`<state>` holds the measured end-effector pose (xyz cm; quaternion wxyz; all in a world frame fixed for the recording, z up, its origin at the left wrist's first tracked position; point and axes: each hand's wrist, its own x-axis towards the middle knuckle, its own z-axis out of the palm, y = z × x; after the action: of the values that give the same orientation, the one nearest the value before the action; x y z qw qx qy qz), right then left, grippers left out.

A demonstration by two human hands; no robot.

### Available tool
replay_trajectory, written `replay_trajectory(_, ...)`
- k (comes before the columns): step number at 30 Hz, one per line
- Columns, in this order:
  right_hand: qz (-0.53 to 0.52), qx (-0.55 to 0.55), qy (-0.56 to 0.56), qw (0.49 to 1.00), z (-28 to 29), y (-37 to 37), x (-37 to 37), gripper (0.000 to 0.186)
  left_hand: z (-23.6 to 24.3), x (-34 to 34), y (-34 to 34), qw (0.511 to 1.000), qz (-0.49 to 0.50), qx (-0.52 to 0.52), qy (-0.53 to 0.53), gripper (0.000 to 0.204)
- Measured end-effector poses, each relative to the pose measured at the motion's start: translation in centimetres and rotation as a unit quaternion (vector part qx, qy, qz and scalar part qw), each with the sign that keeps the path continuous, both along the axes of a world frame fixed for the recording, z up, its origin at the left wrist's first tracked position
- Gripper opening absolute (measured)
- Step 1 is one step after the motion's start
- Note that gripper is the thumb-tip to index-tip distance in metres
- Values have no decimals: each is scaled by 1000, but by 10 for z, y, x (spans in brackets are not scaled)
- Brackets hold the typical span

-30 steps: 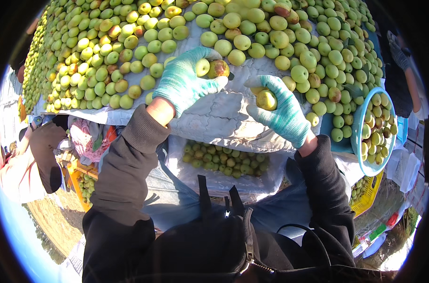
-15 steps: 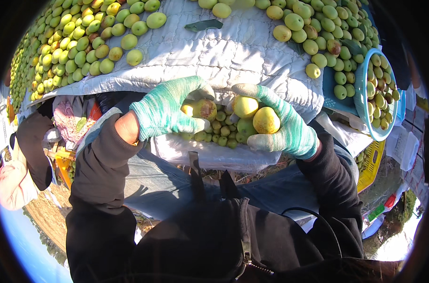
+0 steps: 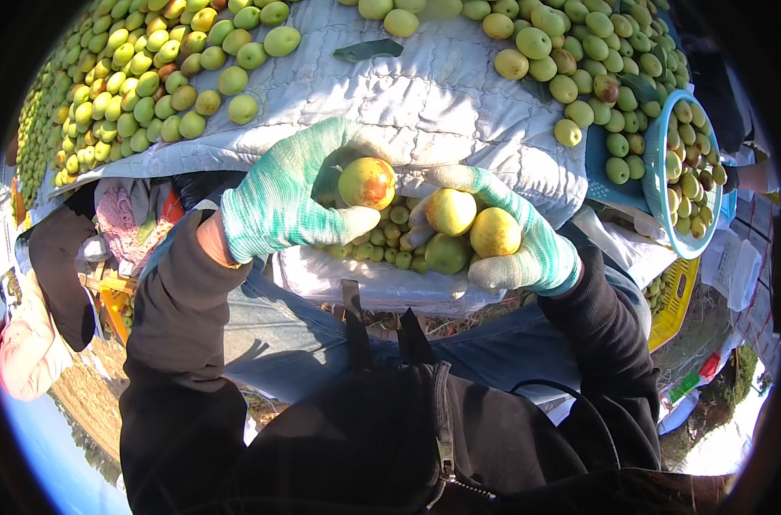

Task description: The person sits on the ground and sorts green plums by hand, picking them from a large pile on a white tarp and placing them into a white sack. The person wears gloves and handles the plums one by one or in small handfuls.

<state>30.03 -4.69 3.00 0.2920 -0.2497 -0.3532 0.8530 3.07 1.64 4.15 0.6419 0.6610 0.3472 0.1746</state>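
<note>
My left hand (image 3: 292,193), in a green-and-white knit glove, curls around a yellow-green jujube (image 3: 366,183) with a red-brown blush. Facing it, my gloved right hand (image 3: 528,236) is closed around two yellow jujubes (image 3: 451,211), and a greener jujube (image 3: 447,255) sits just under its fingers. Whether the palm touches that greener one I cannot tell. Both hands hover over a box lined with clear plastic (image 3: 382,279), where many smaller green jujubes (image 3: 382,245) lie. My fingers partly hide the box's contents.
A white quilted cloth (image 3: 416,103) spreads ahead, with jujube heaps at left (image 3: 142,86) and right (image 3: 579,51) and a dark leaf (image 3: 369,48) between. A light-blue basket (image 3: 661,172) of jujubes stands at right, above a yellow crate (image 3: 675,305). Cloths (image 3: 124,215) lie at left.
My left hand has opened its grip a little and lifted the blushed jujube, which now shows more fully. The right hand has shifted slightly, still holding its jujubes.
</note>
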Motion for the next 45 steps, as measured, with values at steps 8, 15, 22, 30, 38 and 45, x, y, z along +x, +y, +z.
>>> replay_trajectory(8,15,189,-246,951,5,4,-3,34,4,4,-5,999,10,40,-3,48)
replay_trajectory(15,91,237,-484,838,11,-1,-10,38,4,11,-7,981,36,189,35,53)
replay_trajectory(22,37,14,-259,965,15,5,-10,53,3,24,-19,990,97,104,-9,49)
replay_trajectory(30,-37,-191,6,981,25,10,-17,56,-25,13,54,886,204,414,54,44)
replay_trajectory(38,-402,88,-246,878,81,-27,62,37,-101,-3,216,696,222,368,575,48)
replay_trajectory(45,-730,259,-523,355,144,-102,314,35,-121,0,216,716,264,313,565,50)
